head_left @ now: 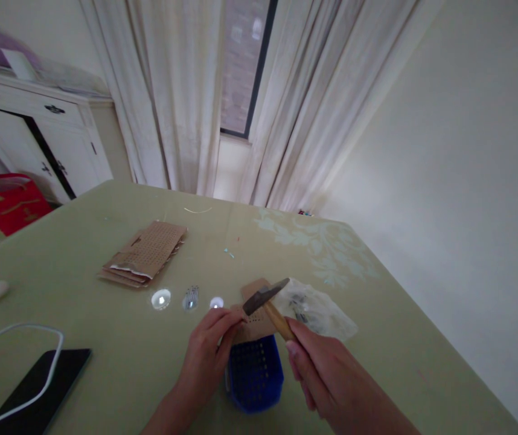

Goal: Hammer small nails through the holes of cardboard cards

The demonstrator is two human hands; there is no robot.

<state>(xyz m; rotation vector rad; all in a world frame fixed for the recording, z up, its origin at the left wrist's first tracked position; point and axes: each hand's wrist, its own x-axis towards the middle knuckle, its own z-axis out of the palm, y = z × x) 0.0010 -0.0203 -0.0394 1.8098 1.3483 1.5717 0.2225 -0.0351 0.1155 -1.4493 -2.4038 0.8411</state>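
Observation:
My right hand [317, 368] is wrapped round the wooden handle of a hammer [262, 297]. The hammer's dark metal head hangs just above my left hand [211, 341]. With fingers pinched together, that hand rests at the left edge of a piece of brown cardboard [259, 327] with rows of small holes. Whatever sits between its fingertips is too small to make out. Below the cardboard stands a blue plastic basket [255, 377], and the cardboard covers its far edge. A clear plastic bag [322, 311] with dark small pieces inside lies right behind the hammer.
A stack of perforated brown cardboard [153, 251] lies at the back left. Nearer are a round white piece [161, 299], several nails [191, 297] and another round white piece [216, 302]. A black tablet [37, 386] with a white cable [55, 368] lies front left.

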